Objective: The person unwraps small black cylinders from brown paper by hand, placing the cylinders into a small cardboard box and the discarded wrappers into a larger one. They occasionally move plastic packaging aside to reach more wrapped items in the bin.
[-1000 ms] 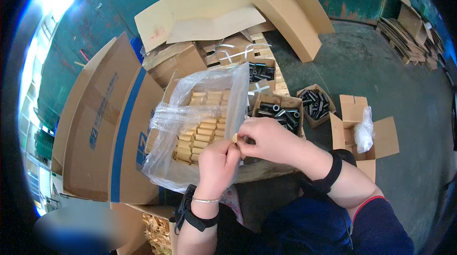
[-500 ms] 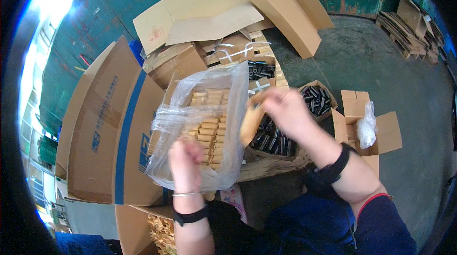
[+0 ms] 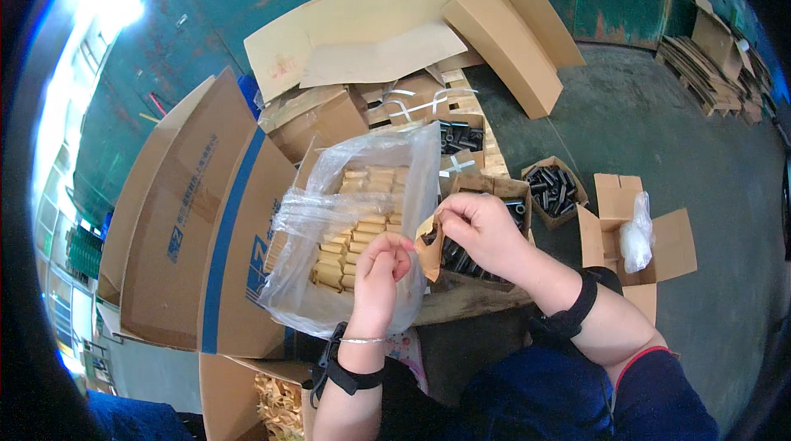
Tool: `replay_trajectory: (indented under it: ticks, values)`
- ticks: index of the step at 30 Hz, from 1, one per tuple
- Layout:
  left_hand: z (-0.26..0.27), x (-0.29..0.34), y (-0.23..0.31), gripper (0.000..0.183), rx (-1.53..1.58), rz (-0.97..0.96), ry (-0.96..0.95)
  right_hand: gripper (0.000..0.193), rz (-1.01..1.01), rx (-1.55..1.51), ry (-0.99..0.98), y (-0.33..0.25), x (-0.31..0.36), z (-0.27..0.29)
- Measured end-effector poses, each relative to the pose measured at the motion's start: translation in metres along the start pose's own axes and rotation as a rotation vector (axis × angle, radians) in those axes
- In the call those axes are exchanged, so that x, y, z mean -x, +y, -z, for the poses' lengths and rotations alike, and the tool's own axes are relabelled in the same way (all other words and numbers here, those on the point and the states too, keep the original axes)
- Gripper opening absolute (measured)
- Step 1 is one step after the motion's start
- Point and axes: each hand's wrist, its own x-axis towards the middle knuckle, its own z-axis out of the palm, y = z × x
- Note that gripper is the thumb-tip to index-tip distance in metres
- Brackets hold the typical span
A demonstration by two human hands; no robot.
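A small brown paper bag (image 3: 429,258) hangs from my right hand (image 3: 486,231), its upper edge pinched between thumb and fingers. The bag's mouth gapes a little and looks dark inside. Just left of it is my left hand (image 3: 381,270), fingers curled in, one fingertip at or very near the bag's edge. Whether anything lies inside those curled fingers is hidden. Beneath both hands, a carton lined with clear plastic (image 3: 418,194) contains rows of small wrapped brown paper packets (image 3: 372,227). Behind my right hand stands a box of black cylindrical parts (image 3: 494,186).
More black tubes fill a smaller box (image 3: 554,190) on the right. An opened carton (image 3: 610,231) with a clear plastic bag stands on the floor. Large cardboard flaps (image 3: 165,219) rise at left. Near my left forearm, a box (image 3: 227,396) contains brown paper pieces. Flattened cardboard (image 3: 696,70) lies far right.
My left hand has moved right and up toward the paper bag. My right hand has moved slightly down, bringing the bag lower and nearer to the left hand; its mouth now shows.
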Motion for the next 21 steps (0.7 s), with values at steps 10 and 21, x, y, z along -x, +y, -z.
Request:
replay_trajectory:
  ticks: [10, 21]
  values:
    - [-0.032, 0.004, 0.008, 0.029, -0.644, -0.249, 0.125, 0.022, -0.071, -0.186, 0.042, -0.012, -0.002, -0.004]
    - [-0.035, 0.005, 0.008, 0.034, -0.869, -0.207, 0.205, 0.023, -0.110, 0.051, -0.047, -0.005, -0.002, -0.002]
